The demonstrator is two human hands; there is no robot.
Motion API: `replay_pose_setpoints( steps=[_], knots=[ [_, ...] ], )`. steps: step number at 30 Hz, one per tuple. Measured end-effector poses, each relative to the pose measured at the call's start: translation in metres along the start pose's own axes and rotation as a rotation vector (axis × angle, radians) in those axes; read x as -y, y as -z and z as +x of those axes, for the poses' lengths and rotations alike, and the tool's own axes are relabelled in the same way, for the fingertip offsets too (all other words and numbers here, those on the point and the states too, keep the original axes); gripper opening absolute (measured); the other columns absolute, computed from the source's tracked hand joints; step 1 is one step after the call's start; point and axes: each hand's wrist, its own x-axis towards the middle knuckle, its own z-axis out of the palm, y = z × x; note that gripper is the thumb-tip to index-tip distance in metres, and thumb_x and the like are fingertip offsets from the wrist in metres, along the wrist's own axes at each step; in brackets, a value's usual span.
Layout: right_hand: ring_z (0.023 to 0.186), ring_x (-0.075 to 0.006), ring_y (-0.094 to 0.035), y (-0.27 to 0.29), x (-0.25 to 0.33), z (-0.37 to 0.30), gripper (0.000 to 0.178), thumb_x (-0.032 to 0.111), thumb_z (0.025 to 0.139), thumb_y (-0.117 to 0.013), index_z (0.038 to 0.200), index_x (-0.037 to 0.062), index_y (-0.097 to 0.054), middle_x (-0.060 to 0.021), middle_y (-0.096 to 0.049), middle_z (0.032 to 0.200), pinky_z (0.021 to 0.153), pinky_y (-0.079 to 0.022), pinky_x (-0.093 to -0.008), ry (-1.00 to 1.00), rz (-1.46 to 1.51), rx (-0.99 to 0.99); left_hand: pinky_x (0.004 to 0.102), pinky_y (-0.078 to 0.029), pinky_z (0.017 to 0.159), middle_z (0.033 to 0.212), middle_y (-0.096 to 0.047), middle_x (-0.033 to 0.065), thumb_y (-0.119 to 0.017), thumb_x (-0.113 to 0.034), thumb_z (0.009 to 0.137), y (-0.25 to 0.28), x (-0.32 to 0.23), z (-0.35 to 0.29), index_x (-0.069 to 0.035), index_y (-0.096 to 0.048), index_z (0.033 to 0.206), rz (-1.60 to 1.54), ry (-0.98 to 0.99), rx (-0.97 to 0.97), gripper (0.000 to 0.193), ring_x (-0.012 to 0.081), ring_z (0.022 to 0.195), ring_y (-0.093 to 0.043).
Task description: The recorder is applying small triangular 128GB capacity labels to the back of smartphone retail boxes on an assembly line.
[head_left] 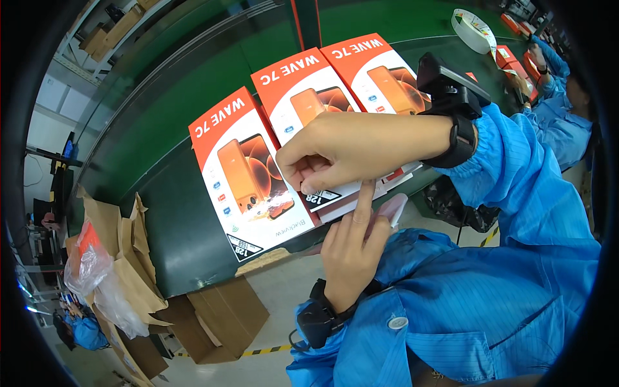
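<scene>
Three orange-and-white phone boxes lie in a slanted row on a dark green workbench (184,229): a left box (248,174), a middle box (290,84) and a right box (354,51). My right hand (342,145) rests over the middle box, fingers curled and thumb pressed in near its lower edge; whatever they pinch is hidden. Below it my left hand (351,248) stretches its index finger up to the box's near edge. Its other fingers bend around a pale pink translucent sheet (394,208), mostly covered by the hand.
Left of the bench stands an open brown carton (132,245) with clear plastic bags (109,277). Another open carton (225,316) sits on the floor below. A black plastic bag (461,200) hangs at right. Farther right are a white tape roll (474,31) and a person in blue (564,122).
</scene>
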Motion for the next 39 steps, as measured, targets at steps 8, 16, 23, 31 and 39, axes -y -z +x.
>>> replay_pose_setpoints(
  steps=[8, 16, 23, 31, 39],
  knots=[
    [0.057, -0.0115, -0.044, 0.0, 0.0, 0.0, 0.01, 0.009, 0.073, -0.053, 0.076, 0.0002, -0.052, -0.0049, -0.048, 0.062, 0.053, -0.037, -0.0246, 0.0, -0.004, 0.06, 0.0257, -0.042, 0.05, 0.111, -0.049, 0.0186, -0.067, -0.013, 0.059, -0.001, 0.0, 0.001, -0.002, -0.046, 0.063, -0.044, 0.021, -0.065, 0.024, 0.0188, 0.058, -0.054],
    [0.058, -0.0129, -0.044, -0.003, -0.001, 0.001, 0.009, 0.008, 0.072, -0.053, 0.075, -0.0002, -0.051, -0.0063, -0.047, 0.064, 0.054, -0.037, -0.0247, 0.026, -0.019, 0.046, 0.0272, -0.042, 0.051, 0.11, -0.05, 0.018, -0.066, -0.015, 0.062, 0.001, 0.0, 0.001, -0.002, -0.047, 0.064, -0.051, 0.042, -0.049, 0.023, 0.0205, 0.058, -0.053],
    [0.062, -0.0226, -0.052, -0.02, 0.0, -0.009, 0.024, 0.014, 0.071, -0.057, 0.088, 0.0012, -0.045, -0.0107, -0.048, 0.066, 0.054, -0.043, -0.0301, 0.171, -0.38, -0.116, 0.0265, -0.04, 0.053, 0.108, -0.052, 0.0117, -0.063, -0.019, 0.065, -0.001, 0.001, -0.006, -0.005, -0.05, 0.069, 0.034, 0.038, -0.073, 0.019, 0.0181, 0.057, -0.049],
    [0.054, -0.0317, -0.054, -0.016, 0.006, -0.009, 0.037, 0.023, 0.072, -0.06, 0.093, 0.0017, -0.04, -0.015, -0.05, 0.066, 0.049, -0.042, -0.0373, -0.099, -0.595, -0.289, 0.026, -0.04, 0.055, 0.102, -0.054, 0.0144, -0.062, -0.016, 0.07, 0.011, -0.01, -0.002, -0.002, -0.051, 0.072, -0.231, 0.18, -0.134, 0.017, 0.0214, 0.059, -0.051],
    [0.072, -0.0227, -0.05, -0.034, 0.031, -0.064, 0.015, 0.016, 0.071, -0.055, 0.08, 0.0056, -0.049, -0.008, -0.047, 0.077, 0.056, -0.043, -0.0314, 0.184, -0.39, -0.313, 0.0262, -0.037, 0.053, 0.07, -0.052, 0.0109, -0.039, -0.022, 0.087, 0.031, -0.034, 0.001, 0.002, -0.051, 0.086, -0.488, 0.632, -0.364, 0.027, 0.0181, 0.06, -0.049]
  ],
)
